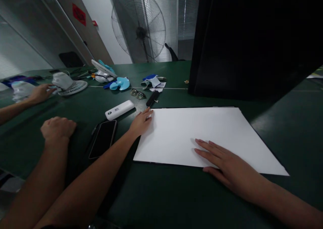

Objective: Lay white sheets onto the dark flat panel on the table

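A large white sheet (202, 134) lies flat on the dark green table (161, 195). My right hand (222, 163) rests palm down on the sheet's near edge with its fingers spread. My left hand (141, 122) reaches across to the sheet's far left corner, its fingertips drawn together on that corner. The corner itself is partly hidden under the fingers.
A black phone (103, 138), a white bar-shaped device (119, 109), glasses (137, 94) and a black marker (152, 98) lie left of the sheet. Another person's fist (58, 128) rests nearby; a further hand (40, 92) touches a small white fan (72, 86). A black panel (252, 43) stands behind.
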`<state>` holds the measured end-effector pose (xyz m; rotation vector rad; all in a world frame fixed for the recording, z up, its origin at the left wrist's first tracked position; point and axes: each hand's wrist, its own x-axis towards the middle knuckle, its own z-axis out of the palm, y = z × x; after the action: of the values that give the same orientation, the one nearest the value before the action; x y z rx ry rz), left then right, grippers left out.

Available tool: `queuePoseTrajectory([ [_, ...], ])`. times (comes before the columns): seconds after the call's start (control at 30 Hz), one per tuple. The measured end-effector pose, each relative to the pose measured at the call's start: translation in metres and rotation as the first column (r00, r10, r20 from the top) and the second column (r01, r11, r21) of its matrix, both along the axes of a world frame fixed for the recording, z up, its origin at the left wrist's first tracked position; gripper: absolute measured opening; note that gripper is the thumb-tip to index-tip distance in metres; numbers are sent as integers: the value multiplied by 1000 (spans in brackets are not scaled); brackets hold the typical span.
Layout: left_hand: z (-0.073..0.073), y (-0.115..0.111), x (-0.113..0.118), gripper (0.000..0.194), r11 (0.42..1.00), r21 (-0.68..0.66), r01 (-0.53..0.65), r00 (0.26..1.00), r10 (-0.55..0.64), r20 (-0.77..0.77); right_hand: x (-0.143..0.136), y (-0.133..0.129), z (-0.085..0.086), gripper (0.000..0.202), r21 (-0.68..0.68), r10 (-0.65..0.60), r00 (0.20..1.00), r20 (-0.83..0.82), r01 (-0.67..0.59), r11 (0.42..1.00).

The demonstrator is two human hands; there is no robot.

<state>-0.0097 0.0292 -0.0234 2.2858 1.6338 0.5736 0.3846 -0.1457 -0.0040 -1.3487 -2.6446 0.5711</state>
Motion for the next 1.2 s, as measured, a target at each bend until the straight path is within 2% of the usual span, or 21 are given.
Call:
queuePoseTrajectory([
  [0.17, -4, 2, -3, 58, 1000, -2, 17, 998, -17, -53, 1, 3, 0, 58, 18, -33, 999, 13, 33, 999],
  [0.43, -3, -2, -4, 70, 998, 35, 50, 998, -48, -51, 0, 5, 6, 58, 25, 58, 998, 18, -58, 998],
  [0.53, 1, -4, -3, 67, 997, 27, 72, 993, -70, -94, 5, 5, 3, 60, 102, 87, 995, 41, -91, 991],
  [0.6, 5, -7, -1, 67, 997, 9, 77, 989, -75, -124, 8, 6, -1, 63, 225, 83, 996, 34, -88, 970],
  [0.67, 9, -9, 1, 66, 997, -8, 78, 986, -78, -150, 10, 7, -5, 63, 407, 70, 997, 15, -70, 911],
  [0.77, 14, -14, 5, 63, 997, -7, 74, 982, -74, -175, 10, 6, -3, 49, 638, 114, 993, 12, -95, 764],
  [0.9, 19, -17, 8, 64, 998, -18, 67, 978, -69, -197, 3, 0, 11, 27, 786, 261, 965, 17, -174, 593],
  [1.0, 22, -17, 7, 65, 998, -39, 42, 976, -49, -210, 2, -5, 20, 28, 840, 372, 925, 73, -258, 477],
  [1.1, 24, -14, 2, 59, 998, -66, 14, 981, -27, -190, 7, -9, 22, 32, 857, 404, 907, 114, -296, 422],
  [1.2, 24, -7, -6, 52, 993, -122, 1, 999, -7, -49, 17, -13, 24, 36, 849, 396, 911, 114, -296, 437],
])
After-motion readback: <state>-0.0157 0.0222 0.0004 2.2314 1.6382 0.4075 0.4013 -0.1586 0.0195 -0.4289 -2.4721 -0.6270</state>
